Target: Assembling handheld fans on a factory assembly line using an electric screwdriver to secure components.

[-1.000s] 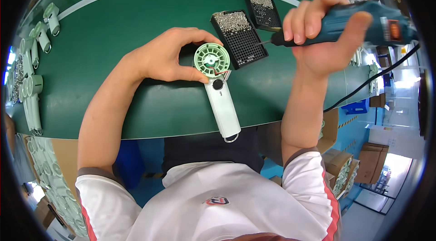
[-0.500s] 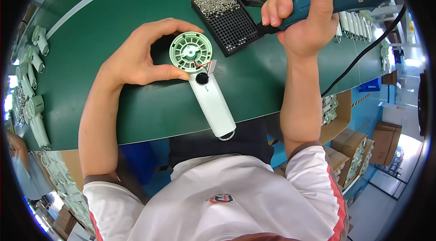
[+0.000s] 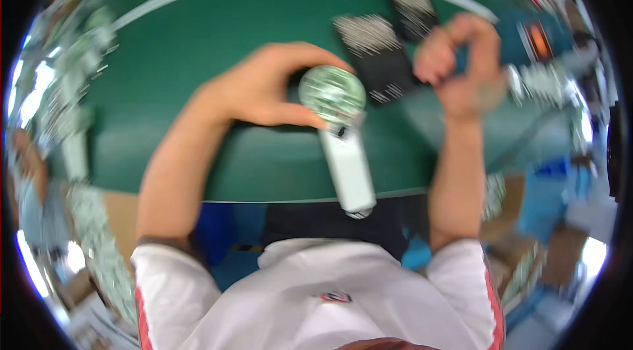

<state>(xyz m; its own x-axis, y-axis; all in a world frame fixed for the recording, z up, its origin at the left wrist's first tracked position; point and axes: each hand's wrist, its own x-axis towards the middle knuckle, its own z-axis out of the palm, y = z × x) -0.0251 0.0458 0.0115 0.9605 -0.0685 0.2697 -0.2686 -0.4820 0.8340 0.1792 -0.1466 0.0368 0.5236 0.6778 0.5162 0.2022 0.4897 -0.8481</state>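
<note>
Motion blurs the whole picture. My left hand (image 3: 264,89) curls its thumb and fingers around the round head of a pale green handheld fan (image 3: 331,93). The fan's white handle (image 3: 349,175) points toward me over the table's near edge; details inside the head are smeared. To the right, my closed right hand (image 3: 465,70) grips a teal electric screwdriver (image 3: 517,40), whose body extends rightward. Its tip cannot be made out. Just left of that hand lies a black perforated tray (image 3: 379,57) partly covered with small screws.
A second black screw tray (image 3: 412,10) sits behind the first. Pale green fan parts (image 3: 99,33) line the green table's (image 3: 217,27) left side, and more (image 3: 544,83) stand at the right. Boxes of parts lie below the table, and another person (image 3: 43,185) is at far left.
The view has shifted, so the table, trays and fan appear farther right and lower. My right hand and the screwdriver have come lower, with the tool more level. The left hand keeps its hold.
</note>
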